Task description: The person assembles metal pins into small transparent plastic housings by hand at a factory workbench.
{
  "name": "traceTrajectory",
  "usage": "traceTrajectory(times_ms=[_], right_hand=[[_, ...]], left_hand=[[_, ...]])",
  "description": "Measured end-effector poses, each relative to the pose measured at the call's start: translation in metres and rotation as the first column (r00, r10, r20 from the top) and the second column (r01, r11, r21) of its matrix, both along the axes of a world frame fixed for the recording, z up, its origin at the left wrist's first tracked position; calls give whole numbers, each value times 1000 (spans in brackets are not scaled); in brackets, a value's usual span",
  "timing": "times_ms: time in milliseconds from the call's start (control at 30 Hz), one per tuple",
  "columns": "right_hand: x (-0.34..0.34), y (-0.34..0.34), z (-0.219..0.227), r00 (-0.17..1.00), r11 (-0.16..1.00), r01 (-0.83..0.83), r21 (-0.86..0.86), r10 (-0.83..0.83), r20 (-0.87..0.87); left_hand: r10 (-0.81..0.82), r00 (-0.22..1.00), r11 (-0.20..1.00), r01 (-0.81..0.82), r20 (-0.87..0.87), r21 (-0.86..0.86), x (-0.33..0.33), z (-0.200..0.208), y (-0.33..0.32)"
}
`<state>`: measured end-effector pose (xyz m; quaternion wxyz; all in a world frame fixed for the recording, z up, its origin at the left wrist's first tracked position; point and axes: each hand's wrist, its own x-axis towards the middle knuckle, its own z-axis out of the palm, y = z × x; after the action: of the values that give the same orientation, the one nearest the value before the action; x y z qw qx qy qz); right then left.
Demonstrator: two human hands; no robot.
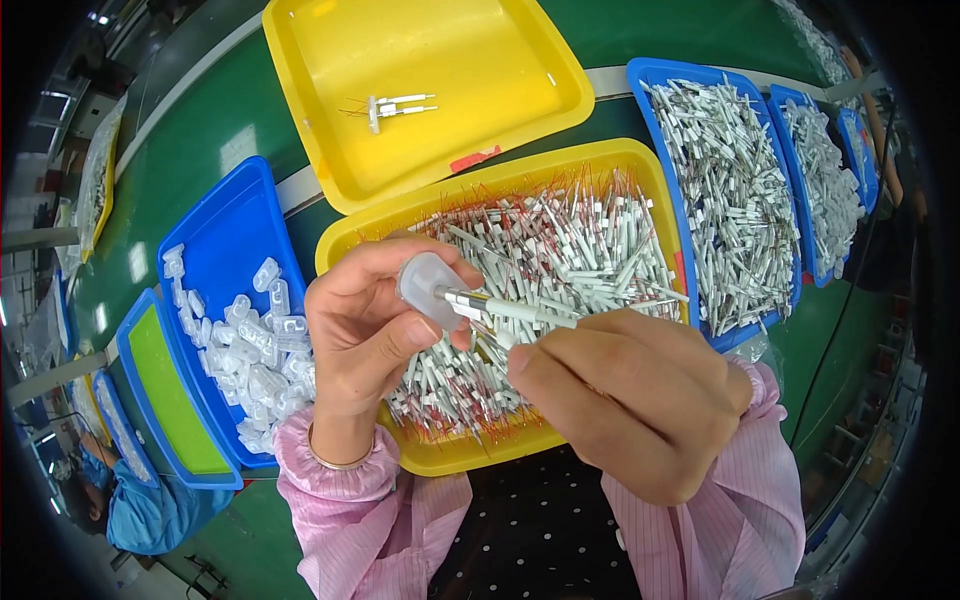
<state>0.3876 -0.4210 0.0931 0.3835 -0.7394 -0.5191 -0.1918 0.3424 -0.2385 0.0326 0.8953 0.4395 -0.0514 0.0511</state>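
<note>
My left hand (350, 325) is closed, its thumb and fingers pinching a translucent white plastic cap (420, 280) with an oval face. From the right, my right hand (640, 400) grips a slim white stick-like part (515, 308) with a silvery section. The tip of that part meets the middle of the cap's face; how deep it sits I cannot tell. Both hands are above a yellow tray (485, 460) heaped with many similar white stick parts (590, 250) that have thin red wires.
An upper yellow tray (440, 45) holds a small white assembly (385, 108). Clear plastic caps (255, 350) lie in a blue tray (225, 210) at left, beside a green-bottomed tray (180, 390). On the right, blue trays (690, 72) hold more parts. Someone's blue sleeve (165, 505) shows lower left.
</note>
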Motion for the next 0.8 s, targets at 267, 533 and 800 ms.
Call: traceTrajectory(times_ms=[267,533,800], right_hand=[[11,3,-15,886,984,-49,170,122,-448],[2,15,-30,516,916,129,381,266,-814],[6,19,-40,810,956,47,290,133,-571]], left_hand=[[-14,999,997,11,-42,-70,-4,-1,-4],[47,998,998,-48,-40,-27,-7,-7,-11],[75,997,994,-75,1,80,-9,-9,-7]])
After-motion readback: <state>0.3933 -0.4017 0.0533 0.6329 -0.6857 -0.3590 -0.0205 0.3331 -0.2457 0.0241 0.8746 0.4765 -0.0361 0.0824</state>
